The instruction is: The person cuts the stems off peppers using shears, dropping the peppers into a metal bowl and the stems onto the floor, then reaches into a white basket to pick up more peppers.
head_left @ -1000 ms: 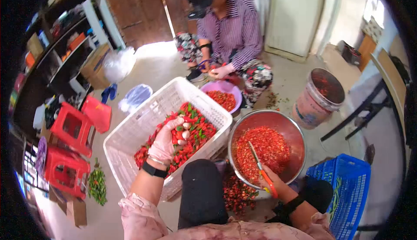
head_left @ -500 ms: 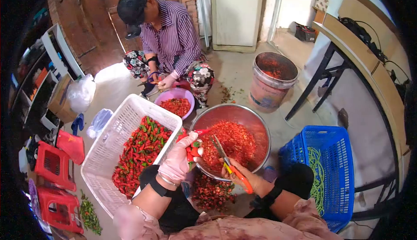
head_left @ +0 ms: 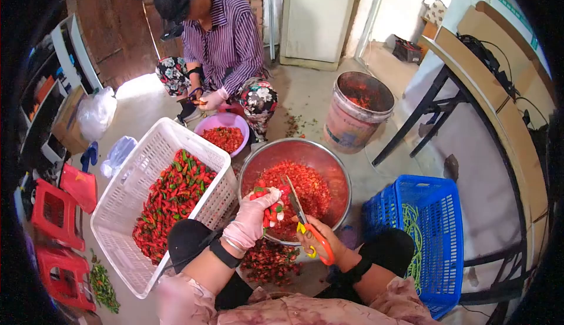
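My left hand (head_left: 248, 218), in a pale glove, is closed around a bunch of red chili peppers (head_left: 274, 213) at the near left side of a steel bowl (head_left: 339, 178). In my right hand (head_left: 336, 244) is a pair of scissors (head_left: 298, 204) with orange and yellow handles; the blades point up and left, right beside the peppers. Chopped red chili (head_left: 305, 185) fills the bottom of the bowl. Left of it, a white plastic crate (head_left: 117, 207) holds whole red chilies (head_left: 167, 198) with some green stems. Below my hands lies a pile of chili tops (head_left: 267, 263).
Opposite me a person (head_left: 226, 43) in a striped shirt squats, cutting over a purple basin (head_left: 244, 131). A stained bucket (head_left: 352, 122) stands beyond the bowl. To my right are a blue crate (head_left: 437, 254) and a table (head_left: 487, 101); red stools (head_left: 56, 213) stand far left.
The view has shifted, so the surroundings sit slightly further left. My left hand has moved nearer the scissors, over the bowl's edge, and the scissor blades look less spread.
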